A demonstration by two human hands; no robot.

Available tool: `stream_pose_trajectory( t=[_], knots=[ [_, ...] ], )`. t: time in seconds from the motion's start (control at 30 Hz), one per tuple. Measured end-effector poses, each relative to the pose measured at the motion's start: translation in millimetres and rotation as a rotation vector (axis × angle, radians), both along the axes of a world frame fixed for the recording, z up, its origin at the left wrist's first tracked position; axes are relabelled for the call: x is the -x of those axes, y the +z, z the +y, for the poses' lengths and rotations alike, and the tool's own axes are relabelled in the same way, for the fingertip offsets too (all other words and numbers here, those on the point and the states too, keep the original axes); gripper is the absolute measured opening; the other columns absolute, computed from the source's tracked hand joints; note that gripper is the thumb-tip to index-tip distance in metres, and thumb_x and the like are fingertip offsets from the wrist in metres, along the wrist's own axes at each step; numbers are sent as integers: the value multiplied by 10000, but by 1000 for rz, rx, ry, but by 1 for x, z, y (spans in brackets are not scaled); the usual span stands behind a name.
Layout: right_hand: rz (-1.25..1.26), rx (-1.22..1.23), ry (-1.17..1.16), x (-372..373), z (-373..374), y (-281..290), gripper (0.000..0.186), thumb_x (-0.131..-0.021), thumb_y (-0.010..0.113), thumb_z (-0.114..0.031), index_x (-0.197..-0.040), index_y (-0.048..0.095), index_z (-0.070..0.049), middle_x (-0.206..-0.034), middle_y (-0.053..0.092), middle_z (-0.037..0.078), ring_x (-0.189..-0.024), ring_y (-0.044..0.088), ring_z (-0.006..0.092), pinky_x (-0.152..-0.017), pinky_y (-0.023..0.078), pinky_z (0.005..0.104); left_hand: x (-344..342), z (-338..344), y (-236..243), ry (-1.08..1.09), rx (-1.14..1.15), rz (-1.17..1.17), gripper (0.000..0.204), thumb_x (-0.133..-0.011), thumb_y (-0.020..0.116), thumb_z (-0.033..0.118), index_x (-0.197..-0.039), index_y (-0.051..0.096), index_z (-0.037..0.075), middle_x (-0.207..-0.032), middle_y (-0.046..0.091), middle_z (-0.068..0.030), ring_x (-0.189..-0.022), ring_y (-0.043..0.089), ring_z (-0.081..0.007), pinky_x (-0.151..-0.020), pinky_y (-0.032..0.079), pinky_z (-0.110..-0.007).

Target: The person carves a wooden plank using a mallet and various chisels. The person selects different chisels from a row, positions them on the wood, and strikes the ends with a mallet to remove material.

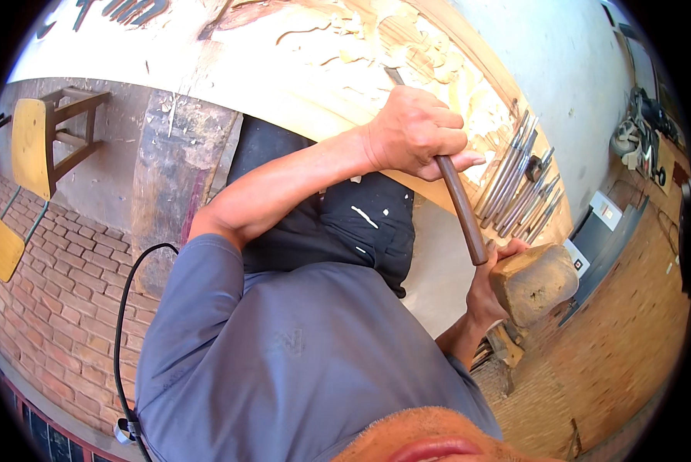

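My left hand point(419, 129) is closed round a chisel point(461, 208) with a long dark handle; its blade end reaches onto a pale carved wooden panel point(322, 54) with raised relief and shavings. My right hand point(490, 281) grips a worn blocky wooden mallet point(534, 283), held low at the right near the chisel's handle end. A row of several carving tools point(507, 177) lies on the panel's right part, just right of the chisel.
A wooden chair point(31, 146) and a yellow-seated chair point(3, 248) stand at the left on brick paving. A worn board point(153, 192) is beside my legs. A grey slab point(600, 262) with white pieces and a pile of gear point(638, 138) lie at the right.
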State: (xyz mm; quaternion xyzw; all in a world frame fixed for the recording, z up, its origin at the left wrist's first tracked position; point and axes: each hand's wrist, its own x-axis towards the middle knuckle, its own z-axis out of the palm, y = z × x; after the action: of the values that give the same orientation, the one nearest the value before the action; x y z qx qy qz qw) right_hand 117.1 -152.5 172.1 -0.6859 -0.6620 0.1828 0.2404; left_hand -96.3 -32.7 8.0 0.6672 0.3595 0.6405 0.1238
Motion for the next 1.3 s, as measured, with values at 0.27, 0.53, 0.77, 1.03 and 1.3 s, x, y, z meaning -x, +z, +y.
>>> stream_pose_trajectory(
  t=[0.27, 0.53, 0.77, 1.03, 1.3],
  knots=[
    [-249, -15, 14, -8, 12, 32, 289, -954, 743, -14, -1187, 572, -26, -1013, 609, 84, -817, 596, 159, -759, 533, 288, 12, 3, 8, 50, 2, -110, 543, -834, 886, 214, -563, 422, 135, -540, 386, -32, -433, 444, -228, -429, 320, -384],
    [0, -608, 211, -14, 13, 17, 510, -857, 827, -159, -1279, 574, -24, -1103, 644, 150, -829, 659, 247, -747, 557, 371, 15, 6, 15, 58, 81, -200, 520, -858, 861, 162, -564, 435, 118, -529, 393, -52, -431, 448, -249, -429, 322, -383],
    [-370, -150, 59, 9, 25, 16, 429, -888, 873, -85, -1203, 606, 31, -1110, 660, 114, -972, 654, 217, -912, 552, 364, 4, 2, 3, 70, 6, -43, 500, -890, 836, 331, -608, 466, 149, -593, 461, -23, -488, 535, -226, -449, 392, -380],
    [-14, -225, 17, -2, 11, -2, 348, -915, 769, 13, -1124, 493, -24, -1030, 508, 59, -927, 502, 175, -883, 437, 347, -16, -1, 2, 20, -44, 33, 531, -920, 829, 395, -635, 449, 159, -643, 416, -9, -519, 502, -197, -478, 383, -352],
    [-37, -195, 49, -3, 17, -5, 347, -919, 776, 7, -1114, 494, -44, -1012, 492, 45, -903, 498, 157, -842, 436, 310, -15, 5, 3, 79, -35, -27, 541, -864, 894, 320, -626, 447, 129, -612, 393, -30, -493, 462, -219, -466, 339, -386]
  ],
)
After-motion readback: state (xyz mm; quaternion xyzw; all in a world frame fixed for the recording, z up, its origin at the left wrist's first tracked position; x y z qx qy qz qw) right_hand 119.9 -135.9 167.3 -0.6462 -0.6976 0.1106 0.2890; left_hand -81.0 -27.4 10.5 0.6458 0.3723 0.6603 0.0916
